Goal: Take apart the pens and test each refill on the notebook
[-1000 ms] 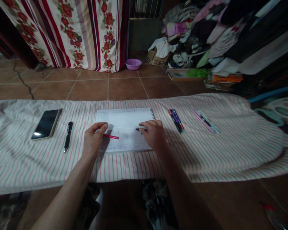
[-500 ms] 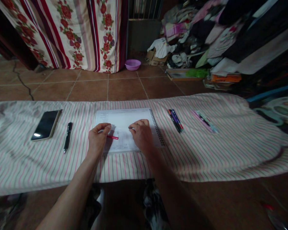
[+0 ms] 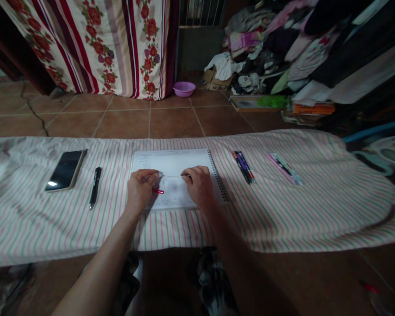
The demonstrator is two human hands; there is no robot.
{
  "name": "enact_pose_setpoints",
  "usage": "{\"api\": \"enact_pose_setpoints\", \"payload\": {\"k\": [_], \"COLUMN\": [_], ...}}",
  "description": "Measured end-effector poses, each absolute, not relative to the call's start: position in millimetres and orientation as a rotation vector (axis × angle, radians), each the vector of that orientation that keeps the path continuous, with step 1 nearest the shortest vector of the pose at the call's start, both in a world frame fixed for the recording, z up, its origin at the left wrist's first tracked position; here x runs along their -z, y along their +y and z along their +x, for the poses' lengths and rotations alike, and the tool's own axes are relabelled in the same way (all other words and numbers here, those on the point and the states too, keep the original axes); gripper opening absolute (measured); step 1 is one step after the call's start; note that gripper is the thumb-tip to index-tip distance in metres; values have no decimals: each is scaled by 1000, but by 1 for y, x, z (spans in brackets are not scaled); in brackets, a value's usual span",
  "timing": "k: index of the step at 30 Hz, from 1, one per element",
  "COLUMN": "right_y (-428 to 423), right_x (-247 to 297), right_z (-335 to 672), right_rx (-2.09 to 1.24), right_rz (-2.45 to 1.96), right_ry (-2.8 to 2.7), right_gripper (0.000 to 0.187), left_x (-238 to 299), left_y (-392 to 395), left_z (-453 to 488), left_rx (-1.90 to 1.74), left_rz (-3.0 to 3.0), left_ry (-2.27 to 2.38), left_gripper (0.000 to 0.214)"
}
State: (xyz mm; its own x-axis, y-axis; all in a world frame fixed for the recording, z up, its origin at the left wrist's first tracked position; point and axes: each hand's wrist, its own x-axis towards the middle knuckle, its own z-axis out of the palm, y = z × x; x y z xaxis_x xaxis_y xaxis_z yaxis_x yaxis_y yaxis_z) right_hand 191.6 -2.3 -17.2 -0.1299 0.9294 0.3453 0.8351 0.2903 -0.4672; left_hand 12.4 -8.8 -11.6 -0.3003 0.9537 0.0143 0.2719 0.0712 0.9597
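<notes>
My left hand [image 3: 140, 188] is over the left part of an open spiral notebook [image 3: 181, 159], thumb and fingertips pinched on a small clear piece [image 3: 160, 174]. My right hand [image 3: 199, 184], above the right part of the page, pinches the dark end of a thin pale rod [image 3: 173, 176], which looks like a pen refill. This rod spans the gap between both hands; whether it enters the clear piece cannot be made out. A short red stick-like piece [image 3: 158, 191], perhaps a pen part, lies on the page beside my left fingers.
A phone [image 3: 66, 170] and a black pen [image 3: 95, 188] lie left on the striped cloth [image 3: 171, 228]. Right of the notebook are several dark pens [image 3: 242, 166] and a group of pastel pens [image 3: 283, 168]. A purple basin [image 3: 184, 89] stands on the tiled floor beyond.
The view has shifted slightly, moving the scene a little right. My hands have drawn slightly closer together, and the thin rod between them shows more plainly.
</notes>
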Motion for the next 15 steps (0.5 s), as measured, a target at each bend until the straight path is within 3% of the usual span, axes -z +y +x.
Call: {"api": "enact_pose_setpoints", "payload": {"k": [15], "right_y": [-3], "right_x": [20], "right_z": [194], "right_rx": [-250], "right_rz": [-1521], "right_ry": [-1920], "right_gripper": [11], "left_x": [19], "left_y": [-5], "left_z": [23], "left_rx": [-1227], "left_rz": [1410], "left_ry": [1765], "left_gripper": [21]}}
